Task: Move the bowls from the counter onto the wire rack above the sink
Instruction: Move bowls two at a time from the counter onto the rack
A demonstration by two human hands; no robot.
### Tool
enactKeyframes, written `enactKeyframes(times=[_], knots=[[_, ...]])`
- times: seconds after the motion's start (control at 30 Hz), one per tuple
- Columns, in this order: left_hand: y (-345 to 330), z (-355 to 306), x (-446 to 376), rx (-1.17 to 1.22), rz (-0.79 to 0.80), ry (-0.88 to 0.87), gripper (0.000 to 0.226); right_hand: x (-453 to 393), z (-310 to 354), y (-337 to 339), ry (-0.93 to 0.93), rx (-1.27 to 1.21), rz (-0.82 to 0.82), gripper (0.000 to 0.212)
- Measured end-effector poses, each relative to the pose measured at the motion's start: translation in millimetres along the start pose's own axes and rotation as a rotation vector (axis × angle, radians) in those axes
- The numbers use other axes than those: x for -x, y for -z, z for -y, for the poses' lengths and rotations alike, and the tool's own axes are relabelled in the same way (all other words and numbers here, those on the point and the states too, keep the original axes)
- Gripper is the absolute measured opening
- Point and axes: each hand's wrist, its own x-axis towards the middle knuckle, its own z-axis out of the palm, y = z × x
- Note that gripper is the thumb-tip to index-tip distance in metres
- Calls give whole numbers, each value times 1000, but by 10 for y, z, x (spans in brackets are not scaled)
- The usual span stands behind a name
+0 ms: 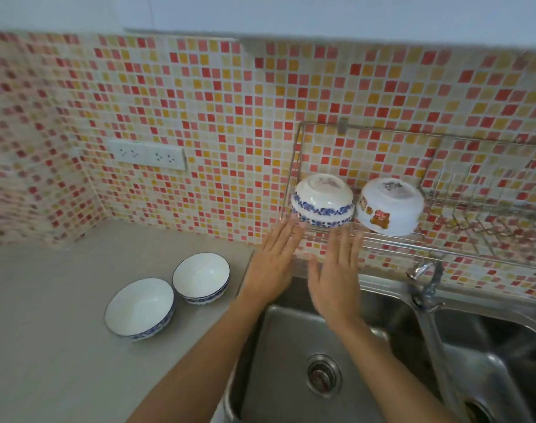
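Note:
Two white bowls with blue-patterned rims stand upright on the grey counter [62, 346]: one nearer me [139, 309], one just behind it [201, 277]. On the wire rack [480, 209] above the sink, a blue-patterned bowl [322, 200] and a white bowl with red pictures [390, 206] rest upside down, side by side. My left hand [274, 264] and my right hand [336, 276] hover flat, fingers spread, just below the blue-patterned bowl on the rack. Neither hand holds anything.
A steel double sink [352, 377] lies under my arms, with a tap [425, 279] between the basins. A white socket strip [147, 154] sits on the mosaic-tiled wall. The rack's right part has plate slots.

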Motion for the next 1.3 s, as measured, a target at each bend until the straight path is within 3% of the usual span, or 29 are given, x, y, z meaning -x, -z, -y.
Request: enactKeyframes(times=[0.07,0.17,0.3,0.4,0.5,0.57,0.67,0.77,0.9,1.07,1.2,1.3], knots=[[35,309,273,22,42,63,68,156,359,-237,47,-121,61,68],[118,1010,811,-16,138,325,59,421,868,-654,117,-242,201,59],[298,1949,1495,-59,239,644,62,651,1444,-1124,11,-313,552,38],[415,2429,1907,-59,302,812,67,736,1810,-1449,-114,-307,800,42],[448,2683,2186,68,343,956,71,815,2065,-1762,-160,-296,919,53],[437,2765,2290,169,369,1046,72,845,2206,-1866,-196,-324,972,47],[354,2847,2360,285,396,1129,65,863,2344,-1981,-295,-394,989,41],[326,2883,2363,432,326,1217,44,894,2431,-2067,-426,-466,990,28],[366,2890,2356,599,250,1305,41,925,2462,-2165,-555,-562,967,37],[483,2808,2234,925,21,1452,22,854,2419,-1919,-581,-674,945,31],[603,2609,1862,1339,76,1389,53,717,2219,-1670,-548,-715,880,32],[644,2345,1546,1432,208,1255,53,627,1981,-1390,-591,-734,791,28]])
